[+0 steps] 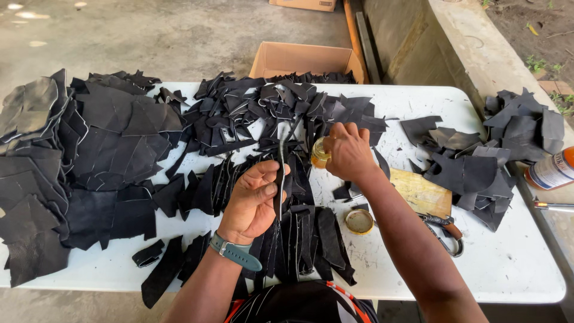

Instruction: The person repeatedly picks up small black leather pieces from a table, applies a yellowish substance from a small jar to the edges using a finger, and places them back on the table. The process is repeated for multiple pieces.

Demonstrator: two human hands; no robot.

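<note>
Over a white table strewn with black leather pieces, the left hand grips an upright leather strip, while the right hand clasps a small amber bottle just right of it.

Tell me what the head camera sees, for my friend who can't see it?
A person's left hand holds up a thin black leather strip while the right hand holds a small bottle of yellow liquid beside it. Below is a white table covered in black leather pieces, with a round lid and a wooden board.
</note>
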